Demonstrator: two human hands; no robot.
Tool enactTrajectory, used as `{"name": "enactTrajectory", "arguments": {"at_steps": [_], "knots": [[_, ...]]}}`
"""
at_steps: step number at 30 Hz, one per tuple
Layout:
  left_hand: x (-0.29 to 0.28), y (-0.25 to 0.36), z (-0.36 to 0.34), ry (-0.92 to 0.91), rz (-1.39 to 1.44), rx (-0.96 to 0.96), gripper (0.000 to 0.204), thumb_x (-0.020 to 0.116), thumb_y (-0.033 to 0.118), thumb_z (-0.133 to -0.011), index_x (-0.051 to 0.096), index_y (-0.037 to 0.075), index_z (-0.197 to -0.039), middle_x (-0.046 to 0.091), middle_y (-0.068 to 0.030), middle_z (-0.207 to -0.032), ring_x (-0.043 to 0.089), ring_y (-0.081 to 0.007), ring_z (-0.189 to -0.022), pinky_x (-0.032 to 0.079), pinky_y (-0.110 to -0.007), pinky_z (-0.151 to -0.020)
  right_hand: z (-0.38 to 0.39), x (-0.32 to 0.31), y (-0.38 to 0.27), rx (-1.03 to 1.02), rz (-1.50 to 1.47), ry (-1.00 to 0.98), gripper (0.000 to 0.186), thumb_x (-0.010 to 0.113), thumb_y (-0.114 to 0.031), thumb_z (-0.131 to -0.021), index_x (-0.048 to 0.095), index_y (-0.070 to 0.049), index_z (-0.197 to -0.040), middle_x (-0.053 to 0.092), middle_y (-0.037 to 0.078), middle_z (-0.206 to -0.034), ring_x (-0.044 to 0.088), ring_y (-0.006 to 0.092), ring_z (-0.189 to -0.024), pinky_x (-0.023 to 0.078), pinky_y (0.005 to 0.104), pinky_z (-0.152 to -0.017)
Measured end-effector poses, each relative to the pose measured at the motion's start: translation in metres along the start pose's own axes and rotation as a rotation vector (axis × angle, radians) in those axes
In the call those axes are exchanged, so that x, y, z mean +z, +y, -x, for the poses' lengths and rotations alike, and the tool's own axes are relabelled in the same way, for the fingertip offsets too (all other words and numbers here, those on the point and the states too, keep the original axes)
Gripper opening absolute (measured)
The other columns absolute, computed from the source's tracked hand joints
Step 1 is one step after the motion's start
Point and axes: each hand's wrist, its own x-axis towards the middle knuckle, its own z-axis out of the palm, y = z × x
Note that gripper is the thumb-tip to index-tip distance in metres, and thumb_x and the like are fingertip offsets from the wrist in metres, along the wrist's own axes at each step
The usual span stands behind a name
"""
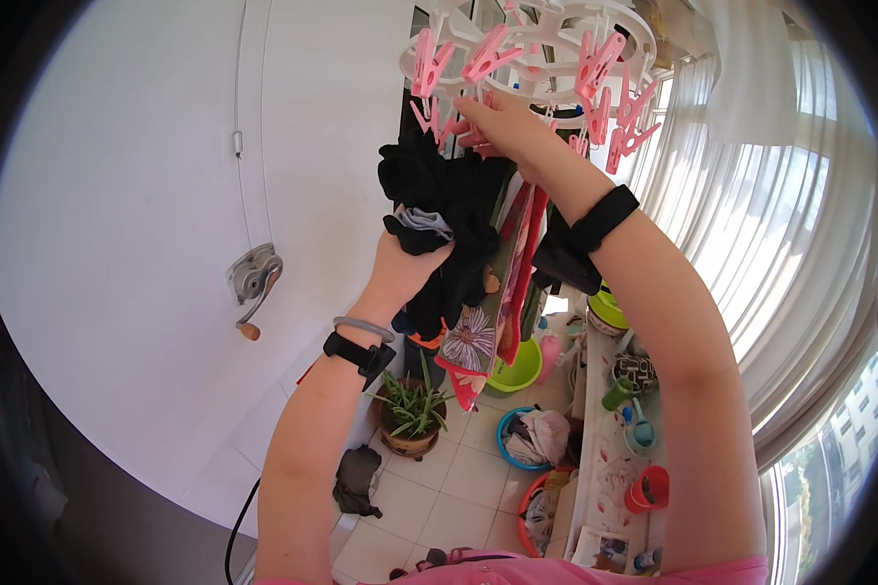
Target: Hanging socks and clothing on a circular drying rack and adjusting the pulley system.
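Overhead hangs a round white drying hanger (pixel 551 93) with pink clothespins (pixel 488 54) around it. My right hand (pixel 502 127) reaches up to its near rim, fingers closed around a pink clothespin partly hidden by them. Below it, my left hand (pixel 415 268) grips a bunched black garment (pixel 444 180) from underneath, most of its fingers hidden in the cloth. A folded grey patch (pixel 424 222) shows in the bundle. Just behind hangs a red and green flower-patterned cloth (pixel 483 336); its top is hidden by my right hand and the black garment.
A hand-crank winch (pixel 254 273) is fixed to the left wall. Below are a potted plant (pixel 412 414), a lime-green basin (pixel 517 370), and a blue basin (pixel 502 448) and a red basin (pixel 527 517) holding clothes. White curtains (pixel 741 195) hang along the right; a cluttered ledge (pixel 605 439) stands beneath.
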Motion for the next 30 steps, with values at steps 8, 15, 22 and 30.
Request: {"name": "enactTrajectory", "arguments": {"at_steps": [8,15,22,30], "knots": [[-0.005,-0.001,0.0,-0.016,-0.667,0.413,0.048,0.078,0.015,-0.061,0.053,0.0,-0.099,0.057,-0.0181,-0.094,0.052,-0.0377,-0.098,0.04,-0.043,-0.093,-0.008,0.015,-0.005,-0.05,0.181,-0.069,0.04,0.073,-0.048,-0.074,0.063,-0.009,-0.075,0.057,-0.001,-0.07,0.049,0.0084,-0.06,0.041,0.0272,-0.059],[-0.013,0.009,0.013,-0.022,-0.79,0.495,0.046,0.076,0.02,-0.064,0.053,0.0,-0.098,0.057,-0.0177,-0.097,0.053,-0.0369,-0.1,0.036,-0.045,-0.097,0.0,0.021,-0.015,-0.073,0.207,-0.158,0.037,0.072,-0.042,-0.076,0.064,-0.006,-0.071,0.058,0.002,-0.06,0.053,0.0109,-0.059,0.04,0.0282,-0.057],[-0.019,0.014,0.02,-0.059,-0.816,0.506,0.048,0.076,0.019,-0.064,0.053,-0.001,-0.101,0.057,-0.0173,-0.097,0.053,-0.0354,-0.099,0.036,-0.044,-0.098,0.016,0.025,-0.033,0.051,0.246,-0.156,0.033,0.072,-0.038,-0.077,0.065,-0.007,-0.076,0.061,0.001,-0.067,0.054,0.0087,-0.066,0.039,0.0244,-0.057],[-0.036,-0.017,0.026,-0.008,-0.511,0.119,0.069,0.082,0.013,-0.062,0.047,-0.003,-0.12,0.054,-0.0193,-0.11,0.053,-0.0342,-0.108,0.043,-0.038,-0.094,0.008,0.008,-0.017,0.081,-0.163,-0.319,0.021,0.067,-0.026,-0.086,0.067,-0.007,-0.095,0.062,-0.003,-0.078,0.055,0.0032,-0.069,0.043,0.017,-0.058]]}}
